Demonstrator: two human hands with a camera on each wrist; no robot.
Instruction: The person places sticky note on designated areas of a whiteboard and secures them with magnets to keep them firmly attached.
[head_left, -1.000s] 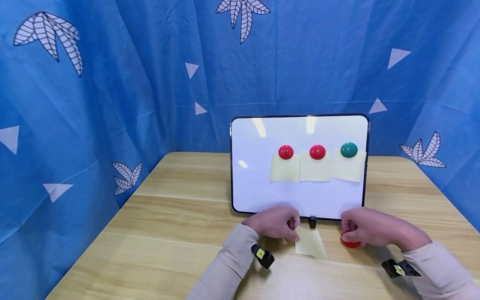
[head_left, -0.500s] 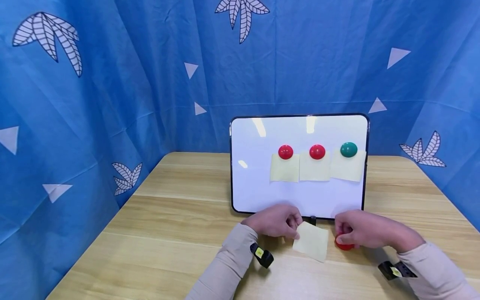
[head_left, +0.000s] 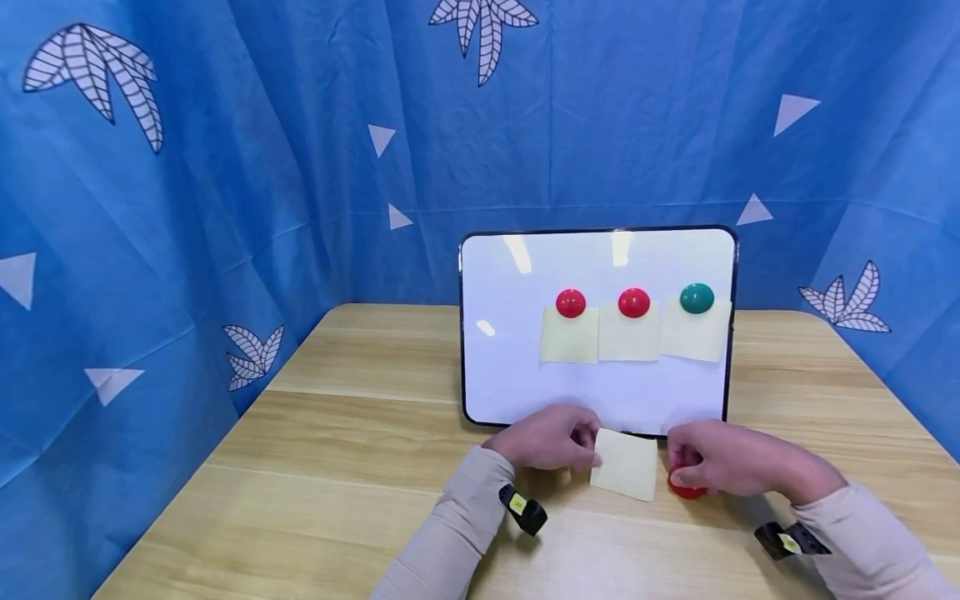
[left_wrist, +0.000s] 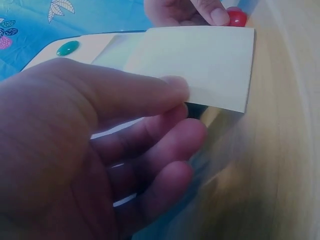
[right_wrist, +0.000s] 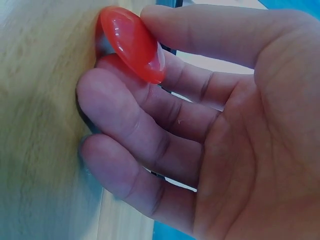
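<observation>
My left hand [head_left: 557, 439] pinches a pale yellow sticky note [head_left: 625, 467] by its left edge, thumb in front, just below the whiteboard's lower rim. In the left wrist view the note [left_wrist: 200, 65] stretches out flat beyond the thumb. To its right, my right hand [head_left: 738, 458] grips a round red magnet [head_left: 686, 486] low over the table. The right wrist view has the magnet [right_wrist: 132, 45] tilted between thumb and fingers, its domed red face showing. The whiteboard [head_left: 510, 367] stands upright behind both hands.
On the board, two red magnets [head_left: 571, 303] [head_left: 634, 302] and a green magnet [head_left: 697, 298] sit at the tops of three pale notes [head_left: 570, 342] in a row. The wooden table [head_left: 337, 450] extends to both sides. A blue patterned curtain [head_left: 300, 167] hangs behind it.
The sticky note has been lifted and turned to face the head view, now higher by the board's lower rim. My right hand has shifted slightly left with the red magnet.
</observation>
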